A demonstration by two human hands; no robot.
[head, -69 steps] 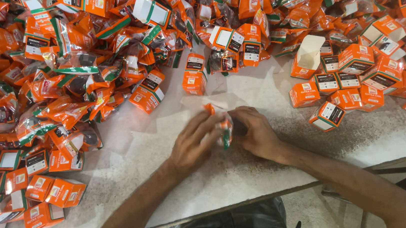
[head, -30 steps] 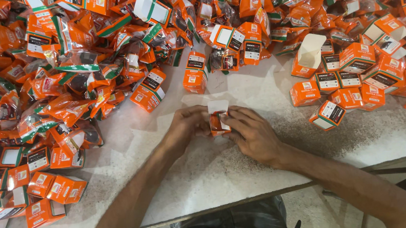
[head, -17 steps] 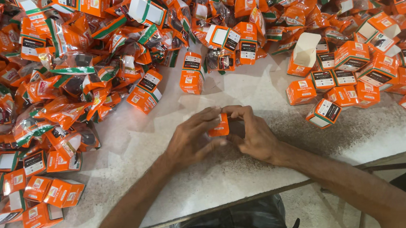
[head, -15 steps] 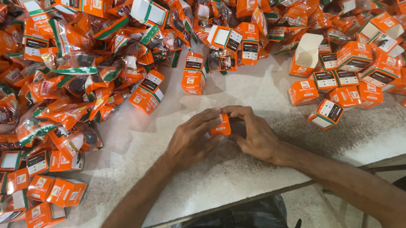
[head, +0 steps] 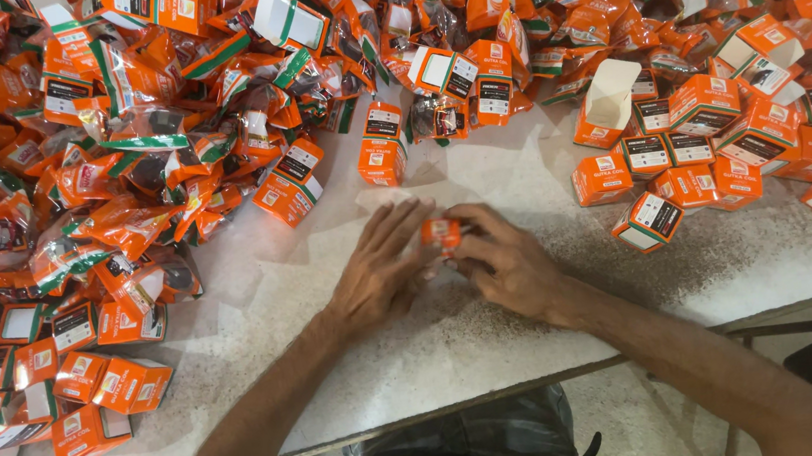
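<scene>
Left hand (head: 383,276): fingers extended, tips pinching the small orange carton (head: 441,233) from its left side.
Right hand (head: 509,265): curled, pressing the same carton from the right.
Carton position: held between both hands, centre of the white worktable (head: 459,353), low over the surface.
Risk: an end flap could buckle under uneven finger pressure; the carton could slip from the fingertips.
Far pile (head: 163,113): orange-and-green sachets, loosely heaped.
Right rows (head: 709,146): closed orange cartons with dark label panels; one open carton (head: 606,101) standing.
Near-left stack (head: 51,386): flat orange cartons.

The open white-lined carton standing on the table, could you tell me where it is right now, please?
In the head view the open carton stands right of centre, at the near edge of the orange pile, just above the closed small boxes and beyond the right hand.
</scene>
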